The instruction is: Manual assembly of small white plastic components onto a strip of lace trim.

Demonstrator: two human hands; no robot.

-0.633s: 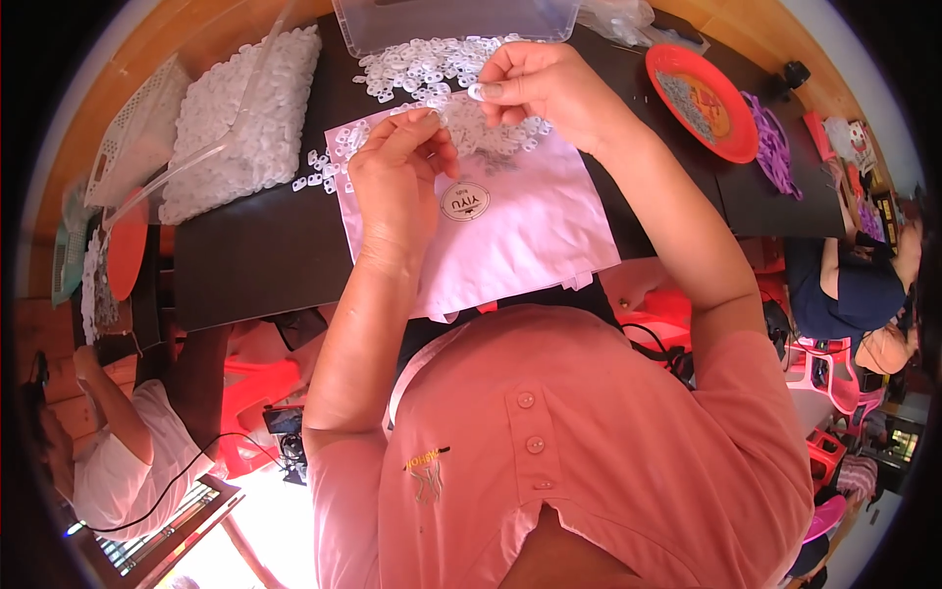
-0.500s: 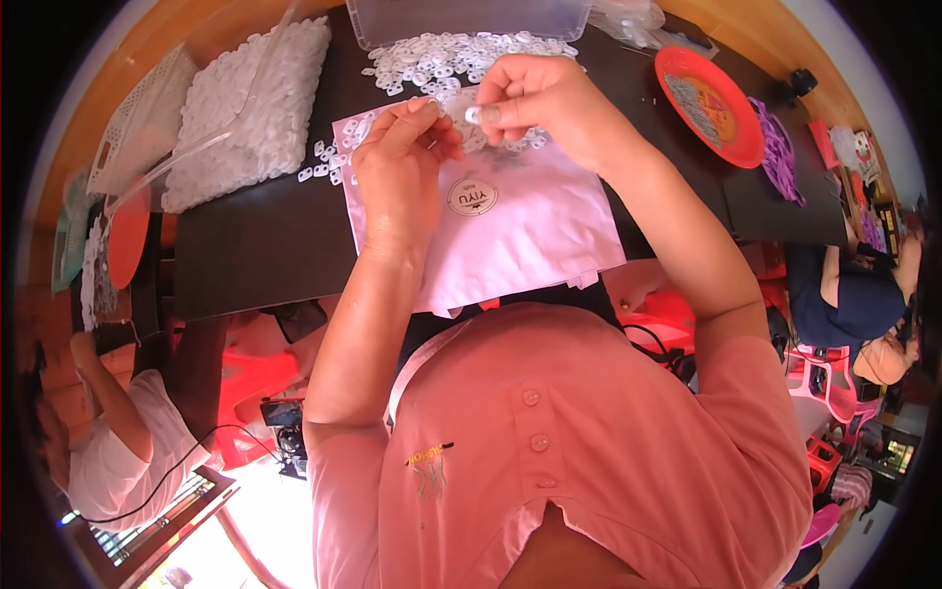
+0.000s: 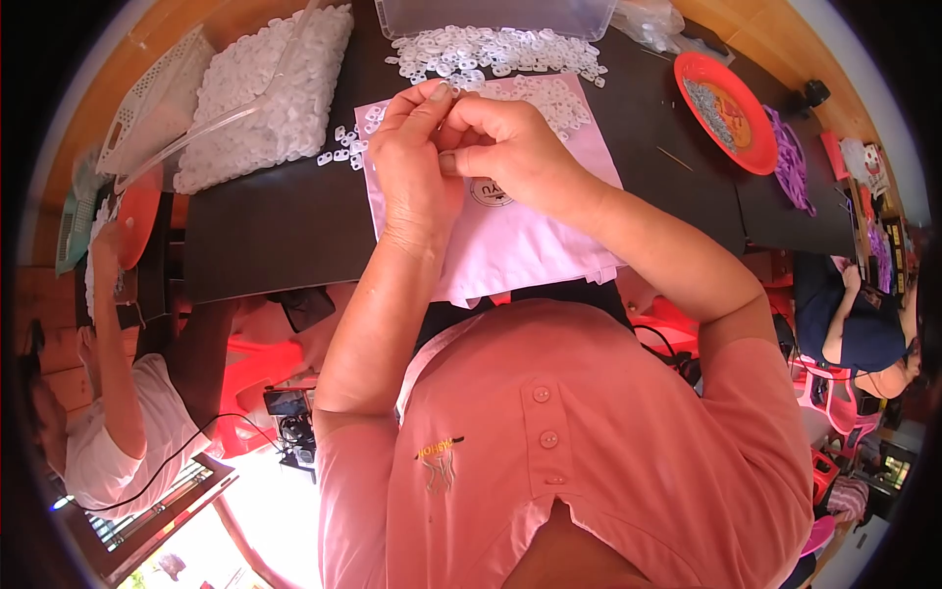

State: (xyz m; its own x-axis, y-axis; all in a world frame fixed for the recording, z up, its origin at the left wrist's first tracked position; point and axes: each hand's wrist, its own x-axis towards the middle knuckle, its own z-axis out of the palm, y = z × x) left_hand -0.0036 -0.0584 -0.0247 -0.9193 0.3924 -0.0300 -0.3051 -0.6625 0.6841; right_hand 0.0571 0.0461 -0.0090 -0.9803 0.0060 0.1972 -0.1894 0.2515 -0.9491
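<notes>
My left hand point(image 3: 407, 137) and my right hand point(image 3: 510, 147) meet above a pink cloth bag point(image 3: 530, 250) with a round printed emblem. The fingers of both are closed in pinches, and whatever they hold is hidden between them. Small white plastic pieces with holes point(image 3: 500, 47) lie heaped at the bag's far edge. More translucent pieces point(image 3: 549, 98) are spread on the bag's far right part, and several white ones point(image 3: 343, 147) lie beside my left hand.
A large clear sack of white pieces point(image 3: 265, 93) lies at left, beside a white basket point(image 3: 147, 113). Behind the heap stands a clear bin point(image 3: 491, 18). At right are a red plate point(image 3: 754, 152) with grey bits and purple strips point(image 3: 791, 172). Co-workers sit on both sides.
My hands, apart before, have come together. The white piece pinched in my right hand is now out of sight. At far left, the co-worker's arm has reached up toward the table.
</notes>
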